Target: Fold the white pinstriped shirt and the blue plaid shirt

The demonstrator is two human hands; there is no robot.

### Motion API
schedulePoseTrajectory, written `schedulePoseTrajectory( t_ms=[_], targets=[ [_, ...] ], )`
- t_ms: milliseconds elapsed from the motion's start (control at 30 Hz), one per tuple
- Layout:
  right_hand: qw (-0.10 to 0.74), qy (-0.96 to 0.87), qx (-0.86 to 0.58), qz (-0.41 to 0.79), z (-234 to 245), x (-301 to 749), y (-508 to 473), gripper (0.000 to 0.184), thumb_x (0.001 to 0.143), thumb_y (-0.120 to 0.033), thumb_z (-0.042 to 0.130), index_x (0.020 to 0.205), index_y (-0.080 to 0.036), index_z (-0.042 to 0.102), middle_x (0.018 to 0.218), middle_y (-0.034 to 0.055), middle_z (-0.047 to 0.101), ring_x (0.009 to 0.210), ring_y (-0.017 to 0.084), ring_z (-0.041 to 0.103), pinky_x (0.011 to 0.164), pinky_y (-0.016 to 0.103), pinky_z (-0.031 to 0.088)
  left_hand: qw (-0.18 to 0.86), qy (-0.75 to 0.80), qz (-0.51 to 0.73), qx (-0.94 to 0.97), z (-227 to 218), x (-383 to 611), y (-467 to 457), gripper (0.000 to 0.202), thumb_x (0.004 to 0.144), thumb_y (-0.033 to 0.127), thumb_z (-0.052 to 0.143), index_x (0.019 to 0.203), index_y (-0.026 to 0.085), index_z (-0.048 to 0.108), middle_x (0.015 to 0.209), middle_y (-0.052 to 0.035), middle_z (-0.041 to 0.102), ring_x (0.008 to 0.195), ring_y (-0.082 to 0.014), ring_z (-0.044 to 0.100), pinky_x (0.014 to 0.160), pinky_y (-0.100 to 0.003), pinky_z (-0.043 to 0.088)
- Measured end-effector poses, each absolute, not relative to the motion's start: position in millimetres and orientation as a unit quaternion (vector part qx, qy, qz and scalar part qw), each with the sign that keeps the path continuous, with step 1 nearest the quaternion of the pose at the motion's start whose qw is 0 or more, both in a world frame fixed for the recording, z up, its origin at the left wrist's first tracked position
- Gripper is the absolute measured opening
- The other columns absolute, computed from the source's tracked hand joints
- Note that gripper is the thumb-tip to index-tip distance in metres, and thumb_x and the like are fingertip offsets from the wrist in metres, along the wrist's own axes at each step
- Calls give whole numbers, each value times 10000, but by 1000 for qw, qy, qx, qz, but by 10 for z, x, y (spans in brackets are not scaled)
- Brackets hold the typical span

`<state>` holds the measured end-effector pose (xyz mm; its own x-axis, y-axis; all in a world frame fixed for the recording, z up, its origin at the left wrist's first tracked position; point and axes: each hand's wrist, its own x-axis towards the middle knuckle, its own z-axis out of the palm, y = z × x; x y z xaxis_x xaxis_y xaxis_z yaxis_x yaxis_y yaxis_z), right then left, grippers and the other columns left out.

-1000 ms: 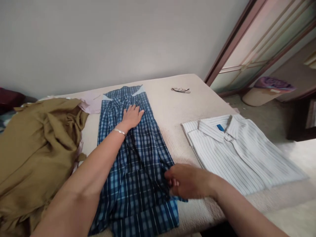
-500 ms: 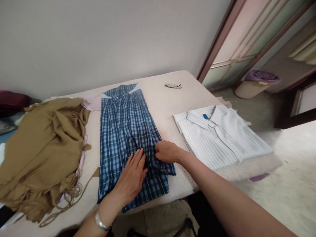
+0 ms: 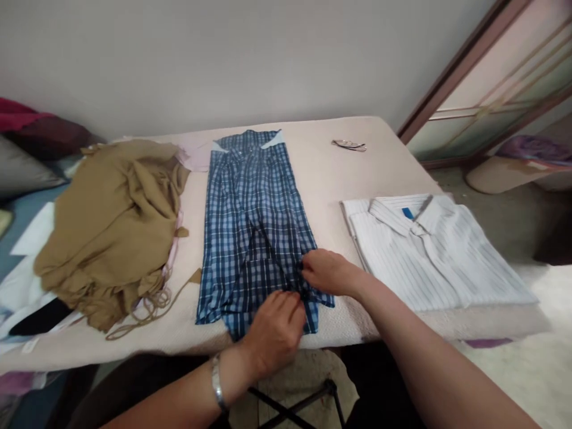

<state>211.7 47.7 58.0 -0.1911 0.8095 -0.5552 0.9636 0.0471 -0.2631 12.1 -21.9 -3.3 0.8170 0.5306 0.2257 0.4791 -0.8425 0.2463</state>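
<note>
A blue plaid shirt [image 3: 254, 208] lies lengthwise in front of me, narrowed into a long panel, its collar end toward the wall. Its lower part is rumpled, with a fold raised near the hem. My right hand [image 3: 328, 271] is closed on the fabric at the shirt's lower right edge. Beside it, my left hand [image 3: 277, 326], with a silver bracelet at the wrist, has its fingers bent and closed on the cloth near the hem. The fingertips of both hands are partly hidden.
A folded white striped shirt [image 3: 424, 256] lies on the right. To the left is a heap of brown clothing [image 3: 116, 220] with a loose cord. Eyeglasses [image 3: 349, 145] rest on the pale padded surface [image 3: 326, 190], near the wall. A bin [image 3: 500, 170] stands beyond.
My left hand has gone from lying flat on the plaid shirt to curled at its hem, lower and to the right. My right hand keeps its hold. The view has shifted left.
</note>
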Motion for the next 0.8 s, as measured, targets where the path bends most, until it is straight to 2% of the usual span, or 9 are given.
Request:
schedulePoseTrajectory(
  t_ms=[100,300,500,667,800],
  targets=[
    [132,710,625,-297,541,2146,501,292,927,-230,441,947,-129,715,968,171,729,907,267,694,754,336,448,88,229,125,961,-78,197,-381,371,958,228,493,1278,70,594,1351,-204,592,1240,-313,568,1087,-472,471],
    [111,713,610,-327,552,2169,541,270,952,-236,444,841,-151,675,865,119,705,751,198,639,643,288,377,76,235,116,962,-81,223,-387,440,990,271,462,1358,43,540,1513,-227,465,1317,-333,520,1097,-449,456],
    [97,703,618,-338,577,2157,554,267,966,-243,437,823,-152,644,796,102,687,694,178,619,627,277,373,65,216,95,970,-189,221,-381,493,994,283,462,1411,22,500,1475,-209,520,1359,-329,483,1162,-496,381],
    [77,696,621,-353,711,2194,552,257,974,-227,418,871,-152,641,826,92,704,725,167,632,650,258,392,121,233,89,961,-223,223,-400,573,941,248,532,1477,69,437,1547,-202,451,1432,-344,411,1183,-533,331],
    [73,691,626,-356,769,2241,552,261,981,-226,408,915,-145,647,875,98,718,763,168,642,678,251,404,145,220,80,961,-166,263,-380,584,953,227,495,1515,101,401,1583,-166,413,1447,-365,376,1199,-584,283]
  ],
)
